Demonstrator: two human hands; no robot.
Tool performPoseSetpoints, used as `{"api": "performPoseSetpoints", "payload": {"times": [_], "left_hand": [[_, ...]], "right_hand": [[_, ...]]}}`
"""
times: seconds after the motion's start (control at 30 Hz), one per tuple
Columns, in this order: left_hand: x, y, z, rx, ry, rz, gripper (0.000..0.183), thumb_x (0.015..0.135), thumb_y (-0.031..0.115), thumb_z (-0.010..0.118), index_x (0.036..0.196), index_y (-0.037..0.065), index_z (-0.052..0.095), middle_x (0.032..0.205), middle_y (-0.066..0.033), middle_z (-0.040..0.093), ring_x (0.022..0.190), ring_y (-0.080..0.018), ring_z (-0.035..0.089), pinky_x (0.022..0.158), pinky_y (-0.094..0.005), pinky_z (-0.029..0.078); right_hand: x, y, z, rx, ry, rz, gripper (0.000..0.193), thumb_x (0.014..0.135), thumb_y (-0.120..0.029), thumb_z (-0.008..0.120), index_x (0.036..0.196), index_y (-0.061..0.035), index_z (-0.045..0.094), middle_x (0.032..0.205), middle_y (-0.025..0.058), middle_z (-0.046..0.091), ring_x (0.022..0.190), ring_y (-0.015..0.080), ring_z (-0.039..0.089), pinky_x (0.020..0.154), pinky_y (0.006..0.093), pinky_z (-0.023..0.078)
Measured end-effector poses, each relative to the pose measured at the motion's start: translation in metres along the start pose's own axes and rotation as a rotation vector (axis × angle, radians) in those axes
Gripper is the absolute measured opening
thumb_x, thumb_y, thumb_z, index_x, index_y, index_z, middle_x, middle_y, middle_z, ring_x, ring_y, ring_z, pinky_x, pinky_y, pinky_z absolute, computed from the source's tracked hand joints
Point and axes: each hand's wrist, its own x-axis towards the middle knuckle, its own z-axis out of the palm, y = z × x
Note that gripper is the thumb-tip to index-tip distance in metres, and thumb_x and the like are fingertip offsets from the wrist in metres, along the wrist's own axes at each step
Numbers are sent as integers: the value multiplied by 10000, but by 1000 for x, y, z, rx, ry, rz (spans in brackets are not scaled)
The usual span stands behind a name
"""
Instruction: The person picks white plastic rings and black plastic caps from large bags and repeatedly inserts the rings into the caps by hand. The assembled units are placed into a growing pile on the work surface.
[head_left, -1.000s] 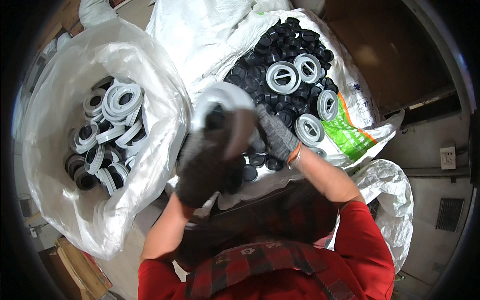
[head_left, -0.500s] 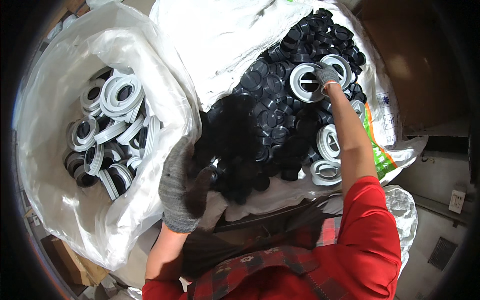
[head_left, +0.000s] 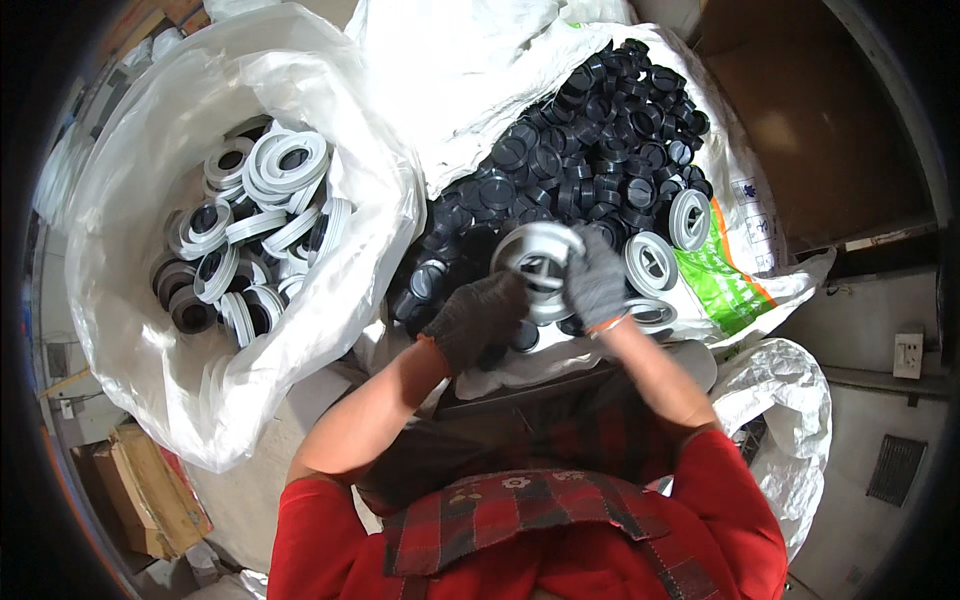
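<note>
My right hand point(head_left: 597, 278), in a grey knit glove, is closed on the right side of a pale grey plastic ring point(head_left: 535, 243) with a crossbar inside. More grey plastic shows just below it, but blur hides whether that is a second ring. My left hand point(head_left: 483, 318), gloved too, has its bent fingers at the ring's lower left edge. Motion and shadow smear those fingertips, so a grip cannot be made out. Under and beyond both hands spreads a heap of round black plastic caps point(head_left: 575, 150). More grey rings point(head_left: 650, 265) lie to the right of my right hand.
At left stands a large clear plastic bag point(head_left: 130, 330) with several grey rings point(head_left: 285, 168) in it, some with black inserts. A white woven sack point(head_left: 430, 90) lies around the caps, its green printed part point(head_left: 725, 290) at right. Cardboard boxes point(head_left: 140, 485) stand at lower left.
My right hand has come back from the far right of the heap toward me, bringing grey ring plastic. My left hand has left the clear bag's edge and moved right to the ring.
</note>
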Motion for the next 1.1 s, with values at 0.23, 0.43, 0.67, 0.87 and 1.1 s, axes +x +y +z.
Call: {"api": "performPoseSetpoints", "payload": {"times": [0.23,0.43,0.67,0.87,1.1], "left_hand": [[5,16,-19,-310,-478,-80,340,921,267,539,1159,29,582,1048,-104,629,994,-194,588,912,-345,459],[0,1,-8,262,-208,289,417,810,151,637,1203,50,546,1063,-50,624,952,-191,611,850,-303,498],[-24,21,0,202,-231,494,442,784,56,635,1208,20,512,1069,-67,605,948,-171,598,805,-307,513],[-24,44,13,357,349,167,394,841,184,631,1180,27,506,1105,-110,577,963,-237,583,793,-385,502],[-6,38,-56,537,546,696,267,902,248,573,1048,25,577,995,-143,583,820,-234,571,710,-381,484]], "right_hand": [[-55,-79,11,253,-237,-564,522,748,-154,743,1190,12,522,961,150,572,863,331,588,826,393,489],[-31,-29,2,829,-58,372,560,813,-235,731,1240,28,483,1109,109,599,941,168,584,821,263,479],[-42,-34,7,916,-95,394,383,859,-203,678,1146,30,576,999,52,650,881,95,608,789,231,486],[-33,11,-9,-2,-149,-505,337,941,-198,554,1224,-15,551,1110,123,631,999,216,614,885,328,492],[27,63,-9,17,-268,477,764,780,-441,703,1352,-17,425,1213,192,591,1113,282,582,935,350,448]]}}
